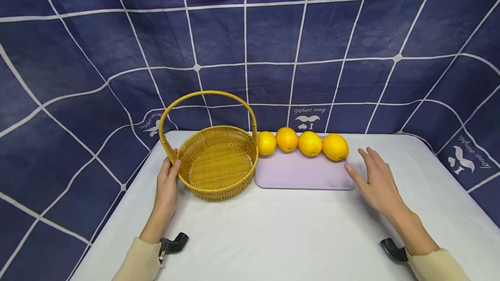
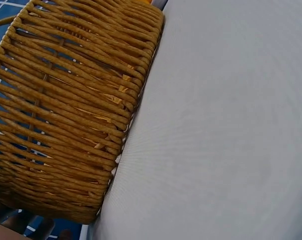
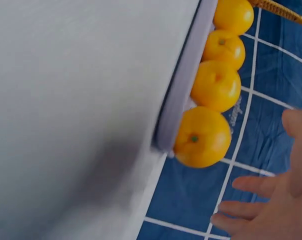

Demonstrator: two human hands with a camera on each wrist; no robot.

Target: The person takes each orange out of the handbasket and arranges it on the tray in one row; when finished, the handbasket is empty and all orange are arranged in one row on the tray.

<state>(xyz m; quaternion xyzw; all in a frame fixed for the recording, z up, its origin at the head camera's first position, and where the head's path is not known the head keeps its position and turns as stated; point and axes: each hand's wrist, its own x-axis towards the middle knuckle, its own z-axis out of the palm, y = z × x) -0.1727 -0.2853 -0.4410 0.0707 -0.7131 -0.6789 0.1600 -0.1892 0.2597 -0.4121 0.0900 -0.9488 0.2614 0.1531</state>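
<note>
A golden-brown wicker basket (image 1: pixel 220 192) with a tall arched handle stands on the left part of the table, its inside bare. My left hand (image 1: pixel 167 185) holds its left side at the foot of the handle, thumb at the rim; most of the fingers are hidden behind the weave. In the left wrist view the basket wall (image 2: pixel 66 110) hides much of that hand (image 2: pixel 21 225). Several oranges (image 1: pixel 310 143) line the back of a pale lilac tray (image 1: pixel 304 174). Right of the rightmost orange (image 3: pixel 203 137), my right hand (image 1: pixel 379 181) hovers with fingers spread, touching nothing.
White cloth covers the table (image 1: pixel 273 233). A dark blue curtain (image 1: pixel 273 34) with white grid lines hangs behind it and along both sides. The tray's left edge lies close against the basket. Black wrist straps (image 1: pixel 173 243) show at both sleeves.
</note>
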